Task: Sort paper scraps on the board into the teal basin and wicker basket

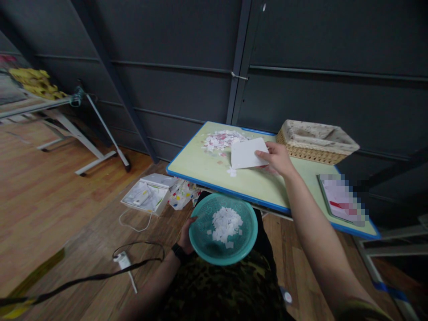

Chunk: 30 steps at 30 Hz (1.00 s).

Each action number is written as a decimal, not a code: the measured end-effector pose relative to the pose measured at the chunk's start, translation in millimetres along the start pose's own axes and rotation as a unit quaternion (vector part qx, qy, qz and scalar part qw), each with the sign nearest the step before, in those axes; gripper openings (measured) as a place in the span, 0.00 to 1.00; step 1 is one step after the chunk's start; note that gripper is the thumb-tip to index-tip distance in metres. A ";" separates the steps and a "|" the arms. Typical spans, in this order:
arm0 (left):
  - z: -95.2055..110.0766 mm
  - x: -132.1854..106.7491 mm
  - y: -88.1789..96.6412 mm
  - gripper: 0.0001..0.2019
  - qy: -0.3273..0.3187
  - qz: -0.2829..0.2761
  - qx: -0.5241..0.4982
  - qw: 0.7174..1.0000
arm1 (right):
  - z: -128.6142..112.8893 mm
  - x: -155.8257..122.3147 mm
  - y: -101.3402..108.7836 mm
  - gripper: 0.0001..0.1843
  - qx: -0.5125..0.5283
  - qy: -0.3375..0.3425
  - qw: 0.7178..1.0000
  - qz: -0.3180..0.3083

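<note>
Head view: the left hand (186,235) grips the left rim of 1 green plastic basket (249,227), just in front of the near edge of the tabletop (194,162); white paper bits (225,223) are heaped inside. The right hand (279,158) pinches 1 white card (245,154) over the tabletop, its lower left corner by loose scraps (232,172). A paper pile (222,139) lies toward the far left corner. The step appears to be gathering paper; the next move probably calls for a low card and level basket. 1 cloth-lined wicker basket (310,154) stands along the far edge.
</note>
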State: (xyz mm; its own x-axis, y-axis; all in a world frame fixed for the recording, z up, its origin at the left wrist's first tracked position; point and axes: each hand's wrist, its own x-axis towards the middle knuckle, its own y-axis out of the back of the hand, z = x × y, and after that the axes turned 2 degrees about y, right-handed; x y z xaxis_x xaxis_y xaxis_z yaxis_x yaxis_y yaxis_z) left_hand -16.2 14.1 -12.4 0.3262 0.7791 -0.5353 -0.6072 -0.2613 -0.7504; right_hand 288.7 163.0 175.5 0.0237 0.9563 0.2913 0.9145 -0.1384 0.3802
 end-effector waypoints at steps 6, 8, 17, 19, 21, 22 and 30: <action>0.7 -0.9 -2.5 0.04 0.002 0.010 -0.012 1.000 | -0.9 1.0 -0.7 0.16 0.002 0.027 0.999 0.030; 0.7 -1.4 -2.9 0.04 -0.001 0.005 -0.016 1.000 | -2.9 -0.1 -0.9 0.16 -0.012 0.025 0.999 0.024; 0.1 -1.6 -3.1 0.06 0.000 0.018 0.004 1.000 | -14.4 -6.4 -0.7 0.19 0.053 -0.026 0.998 -0.012; 0.0 -0.9 -2.9 0.06 0.006 0.018 0.004 1.000 | -16.6 -7.2 -0.9 0.19 0.051 -0.032 0.998 -0.022; 0.1 -0.3 -2.7 0.06 0.008 0.018 0.001 1.000 | -18.6 -8.1 -1.1 0.19 0.061 -0.044 0.997 -0.032; 0.2 -0.1 -2.6 0.06 0.009 0.018 -0.002 1.000 | -19.4 -8.4 -1.1 0.19 0.065 -0.047 0.996 -0.032; 0.7 -2.0 -3.5 0.07 0.020 0.005 -0.016 1.000 | -17.4 -6.5 -0.3 0.20 0.090 -0.051 0.993 -0.048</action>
State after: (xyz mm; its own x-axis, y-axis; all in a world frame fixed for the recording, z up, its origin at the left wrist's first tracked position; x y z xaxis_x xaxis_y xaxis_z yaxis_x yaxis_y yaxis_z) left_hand -15.2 13.9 -8.5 0.3490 0.7537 -0.5569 -0.5876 -0.2869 -0.7566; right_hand 281.2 152.3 188.7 -0.0353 0.9852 0.1677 0.9719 -0.0052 0.2354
